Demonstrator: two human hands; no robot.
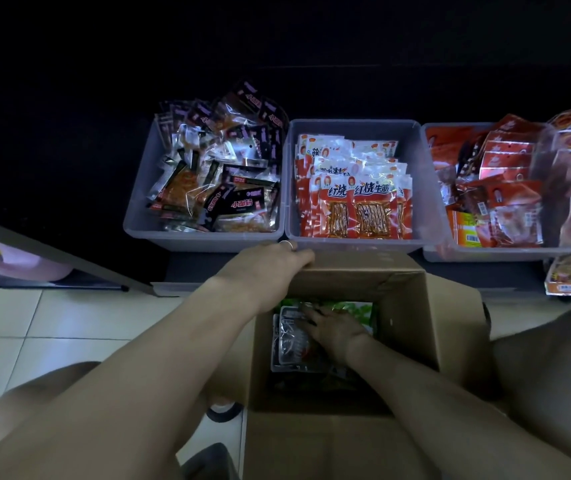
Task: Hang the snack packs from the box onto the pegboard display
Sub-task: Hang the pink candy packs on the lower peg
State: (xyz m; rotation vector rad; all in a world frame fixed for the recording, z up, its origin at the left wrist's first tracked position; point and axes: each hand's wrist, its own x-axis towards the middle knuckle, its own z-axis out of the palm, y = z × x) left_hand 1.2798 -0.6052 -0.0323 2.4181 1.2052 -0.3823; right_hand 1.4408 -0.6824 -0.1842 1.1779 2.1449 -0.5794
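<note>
Snack packs (292, 336) sit at the bottom of the open cardboard box (412, 327), dead centre of view, on the floor between the person's knees. They look like thin sealed film pouches: light, floppy, slick-surfaced, contents probably soft or crumbly, so no hard squeeze. Best take-hold is likely the flat sealed top edge near the hang hole, pinch grip; body of the pouch will slide and buckle. Right hand (332, 329) is down inside the box, fingers spread flat on top of the packs, nothing clamped that I can see. Left hand (270, 263) is curled over the box's far rim at 12 o'clock, steadying it; ring on one finger. Box walls are stiff corrugated, flaps open. Beyond it, three grey bins in a row: left bin (138, 216) at 11 o'clock holds dark and clear pouches, middle bin (415, 161) at 12 holds red and white packs, right bin (431, 252) at 2 holds red packs. Floor (48, 327) is pale tile at 9 o'clock. Upper half is dark; pegboard can't be made out. Lighting is dim.
</note>
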